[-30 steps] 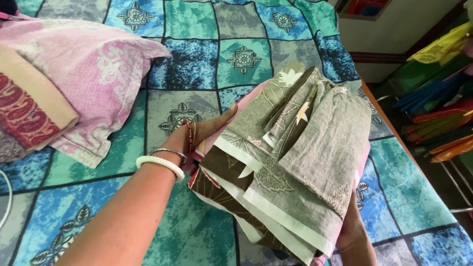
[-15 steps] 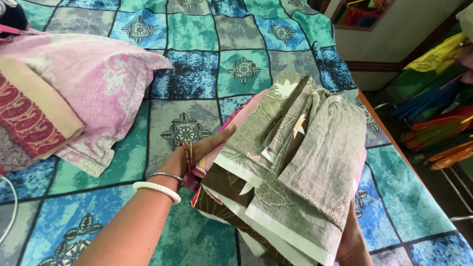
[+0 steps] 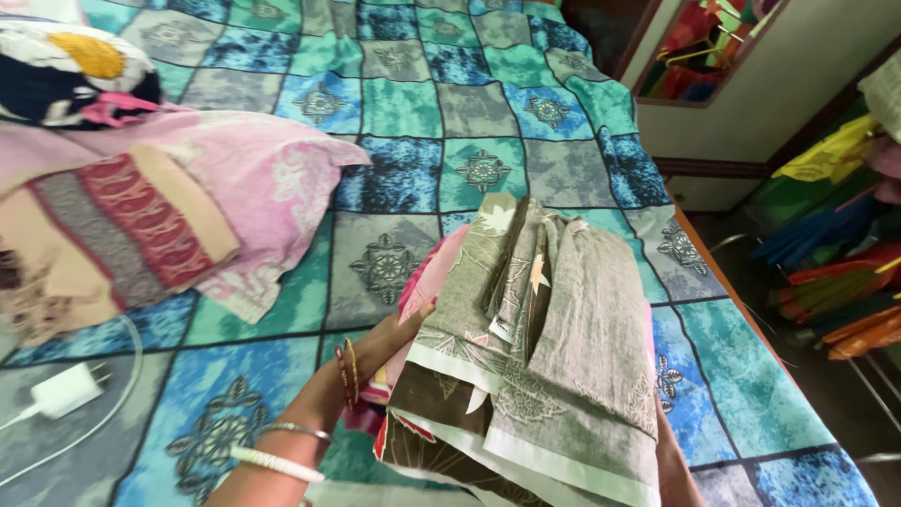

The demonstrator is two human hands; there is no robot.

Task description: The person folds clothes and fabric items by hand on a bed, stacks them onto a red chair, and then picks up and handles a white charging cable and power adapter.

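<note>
folded cloth stack (image 3: 554, 347): grey-green & brown leaf-print fabric w/ pale cream borders, several layers, held up above the bedsheet (image 3: 422, 103), lower centre of view. a pink layer (image 3: 424, 282) peeks out at the stack's left edge & a thin pink strip at its right edge. top of stack points away from the person; its near border edges fan out in steps toward the camera.

left hand (image 3: 394, 340): at the stack's left side, fingers tucked beneath the fabric, thumb along the pink edge; grasping the stack from below. wrist carries red & gold thread bangles (image 3: 347, 371), then further down the forearm a thin metal bangle (image 3: 296, 431) & a white bangle (image 3: 277, 464).

right hand (image 3: 678, 465): mostly hidden under the stack's right near corner; only wrist/heel shows. it props the stack from below, but finger closure can't be told.

bedsheet: patchwork of teal, blue & grey squares w/ floral medallions, spread under & beyond the stack.

left of stack, on the bedsheet: pink patterned pillow (image 3: 253, 178); on it a folded beige cloth w/ red & grey woven bands (image 3: 122, 230). beyond that, far left top, a black-white-yellow print cloth (image 3: 75, 70).

near left of stack: white charger plug (image 3: 64, 391) w/ white cable (image 3: 117, 413) looping on the bedsheet.

right of stack, off the bed: coloured hangers/fabrics (image 3: 835, 244), blurred.
</note>
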